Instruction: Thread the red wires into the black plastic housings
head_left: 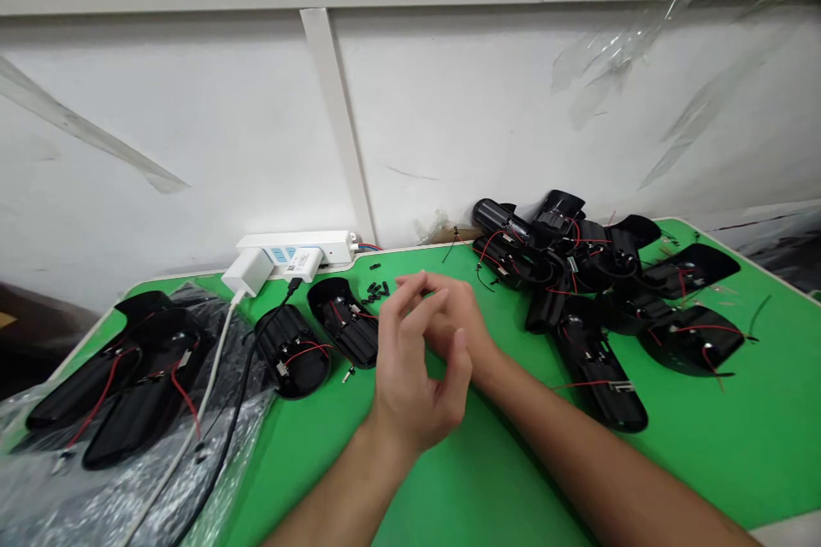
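Both of my hands meet above the middle of the green tabletop (475, 470). My left hand (414, 376) is in front, its fingers curved and its thumb standing apart, with nothing visible in it. Behind it, my right hand (458, 308) reaches left with its fingers loosely stretched, partly covered by the left hand; no held thing shows. Just left of my hands lies a black plastic housing (350, 329) with red wires, and beside it another black housing (292, 355). Several small black pieces (375, 291) are scattered behind my fingers.
Many black housings (577, 256) with wires are heaped at the right. Two larger ones (147, 376) lie on clear plastic wrap (250, 444) at the left. A white power strip (337, 246) with chargers stands against the wall, its cables running forward.
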{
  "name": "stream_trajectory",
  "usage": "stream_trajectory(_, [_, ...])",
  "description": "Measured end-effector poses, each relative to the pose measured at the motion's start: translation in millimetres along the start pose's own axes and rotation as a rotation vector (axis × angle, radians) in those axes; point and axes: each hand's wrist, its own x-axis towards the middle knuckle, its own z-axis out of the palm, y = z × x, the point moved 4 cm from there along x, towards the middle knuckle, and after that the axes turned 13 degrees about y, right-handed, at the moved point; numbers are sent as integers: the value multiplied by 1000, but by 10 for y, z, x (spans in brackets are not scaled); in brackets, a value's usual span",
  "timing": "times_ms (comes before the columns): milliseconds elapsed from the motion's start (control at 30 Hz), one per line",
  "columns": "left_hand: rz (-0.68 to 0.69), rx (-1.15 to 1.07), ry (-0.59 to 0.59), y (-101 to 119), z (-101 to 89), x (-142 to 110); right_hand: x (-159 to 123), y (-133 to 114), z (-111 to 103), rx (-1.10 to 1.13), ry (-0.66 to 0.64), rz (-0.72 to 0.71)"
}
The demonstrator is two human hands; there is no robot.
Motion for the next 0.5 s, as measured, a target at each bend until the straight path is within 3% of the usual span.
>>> stream_trajectory(133, [-155, 14, -87, -92, 67, -84, 148, 25, -153, -203, 106, -68])
stream_trajectory(233, [-349, 52, -128, -206, 108, -163, 195, 63, -236, -357, 170, -93])
stream_trajectory(333, [-501, 121, -119, -322, 119, -205, 195, 109, -239, -488, 139, -98])
stream_trajectory(500, [-607, 213, -50, -465, 91, -181, 215, 189, -245, -521, 77, -63])
